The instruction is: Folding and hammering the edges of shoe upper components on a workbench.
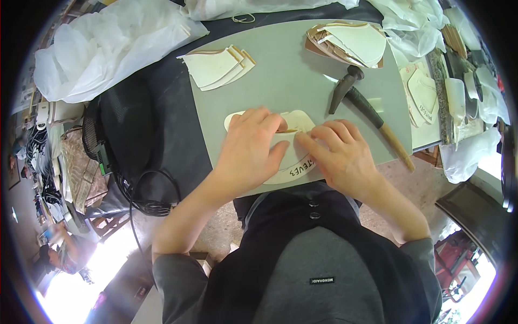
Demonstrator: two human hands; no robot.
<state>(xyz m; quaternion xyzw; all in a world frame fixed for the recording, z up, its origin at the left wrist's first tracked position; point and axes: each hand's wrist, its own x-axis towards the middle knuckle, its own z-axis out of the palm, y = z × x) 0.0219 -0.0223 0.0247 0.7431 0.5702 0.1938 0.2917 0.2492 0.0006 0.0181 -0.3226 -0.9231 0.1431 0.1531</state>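
Grey and smooth, a flat work board (pixel 280 81) lies over a dark table, and both hands press down near its front edge. Left hand (pixel 249 144) lies flat with fingers spread on a cream, curved-edged flat piece of leather-like sheet (pixel 294 171), its thumb stretched toward the other hand; it presses rather than grips. Right hand (pixel 340 154) rests just beside it, fingers extended and pointing left, fingertips on the same cream piece where a fold or seam shows between the two hands; it too is open and pressing, closed around nothing. That piece sits at the board's near edge, partly hidden under both palms, its rounded lower rim showing toward the person's body. Behind the right hand lies a dark-headed hammer with a wooden handle (pixel 367 110), apart from the fingers. Farther back on the board are a fanned stack of cream cut pieces (pixel 216 67) on the left and a pile of cream and brown cut pieces (pixel 350 43) on the right. Crumpled white plastic sheeting (pixel 102 48) lies beyond the board on the left, and a black cable (pixel 148 202) loops off the table's left edge.
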